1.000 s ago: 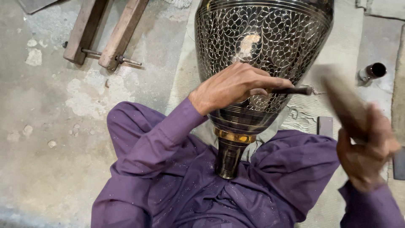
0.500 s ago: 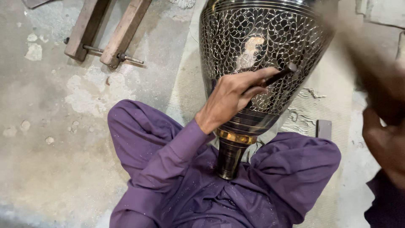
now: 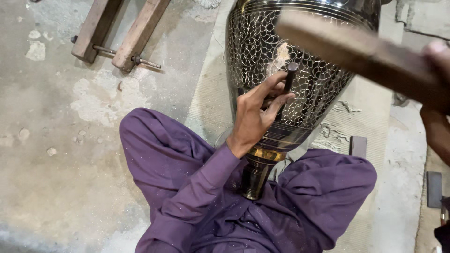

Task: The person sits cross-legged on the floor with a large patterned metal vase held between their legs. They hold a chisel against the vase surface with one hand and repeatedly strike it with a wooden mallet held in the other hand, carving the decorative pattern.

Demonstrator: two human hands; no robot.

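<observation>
A large dark metal vase [image 3: 318, 79] with a fine engraved scale pattern lies tilted between my purple-clad knees, its narrow foot toward me. My left hand [image 3: 255, 115] presses a thin metal chisel [image 3: 287, 82] against the vase's side, the tool's blunt end pointing up. My right hand [image 3: 438, 93] is at the right edge, gripping a wooden mallet [image 3: 347, 49] that is raised and blurred above the vase.
A wooden clamp with two beams and metal rods [image 3: 117, 33] lies on the concrete floor at upper left. A worn mat [image 3: 356, 126] lies under the vase. Small dark flat blocks [image 3: 358, 146] rest on the floor at right.
My left hand turned the chisel from pointing sideways to nearly upright on the vase. The mallet in my right hand swung from the right side up and across above the vase.
</observation>
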